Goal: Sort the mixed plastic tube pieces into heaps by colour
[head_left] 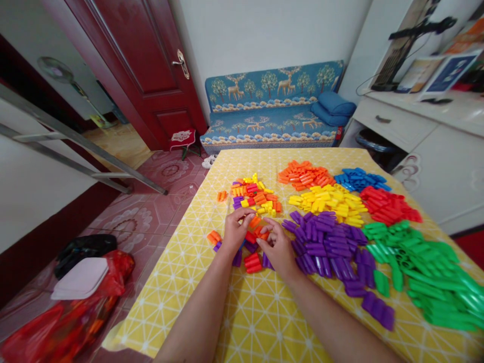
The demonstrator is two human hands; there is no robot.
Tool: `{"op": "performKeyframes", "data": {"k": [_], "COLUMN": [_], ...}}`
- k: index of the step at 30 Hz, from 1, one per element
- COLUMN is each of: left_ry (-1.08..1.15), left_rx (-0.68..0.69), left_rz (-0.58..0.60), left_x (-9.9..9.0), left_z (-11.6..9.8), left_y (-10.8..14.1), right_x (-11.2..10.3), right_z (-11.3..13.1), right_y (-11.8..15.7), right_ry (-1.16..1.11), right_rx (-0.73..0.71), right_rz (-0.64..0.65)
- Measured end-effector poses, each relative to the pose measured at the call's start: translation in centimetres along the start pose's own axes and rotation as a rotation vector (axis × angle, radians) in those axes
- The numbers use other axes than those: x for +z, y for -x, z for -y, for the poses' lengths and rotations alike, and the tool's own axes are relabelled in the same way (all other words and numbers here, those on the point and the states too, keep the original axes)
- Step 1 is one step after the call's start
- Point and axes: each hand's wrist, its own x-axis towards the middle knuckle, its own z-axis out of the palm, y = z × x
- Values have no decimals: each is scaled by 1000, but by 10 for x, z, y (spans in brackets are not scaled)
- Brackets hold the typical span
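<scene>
My left hand [236,230] is above the left part of the table, thumb and forefinger pinched together. What sits in that pinch is hidden or too small to name; an orange piece [255,221] lies right beside the fingertips. My right hand [279,248] has its thumb and fingers curled round an orange plastic tube piece [261,232]. Below and between the hands lie red tube pieces [252,263], with purple ones [237,258] partly covered by my left hand. Just beyond is a mixed cluster of orange, yellow, red and purple pieces [259,197].
Sorted piles fill the table's right side: purple [321,242], yellow [328,201], orange [305,174], blue [361,179], red [389,205] and green [434,272]. A yellow patterned cloth [181,292] covers the table. A blue sofa [264,113] stands behind; a white cabinet [449,166] is right.
</scene>
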Motion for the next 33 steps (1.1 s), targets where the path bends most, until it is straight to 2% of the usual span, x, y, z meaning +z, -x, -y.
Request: {"op": "performKeyframes", "data": {"k": [8,14,18,20,23,27,30,33], "left_ry": [-11,-42,20,33,37,67,140,187], "left_rx": [-2,-52,-81,-84,-102,-117,-108,-114], "left_rz": [97,-65,50,114,134,151,199,230], "left_x": [3,2,4,5,5,4,6,8], "left_z": [-4,3,3,2,0,-1,-1,-1], "left_y": [0,0,1,1,2,2,3,4], "right_x": [0,-2,-3,-3,-3,-5,-6,-6], "right_z": [-2,5,7,4,-2,-7,-6,-4], "right_y": [-1,-1,-2,-3,-3,-5,-6,-7], "right_ry": [-139,-200,-232,-208,-113,64,150,160], "right_rx": [48,43,62,78,60,-76,-163,-108], "right_rz": [-17,-75,-105,-80,-70,-118,-97,-21]}}
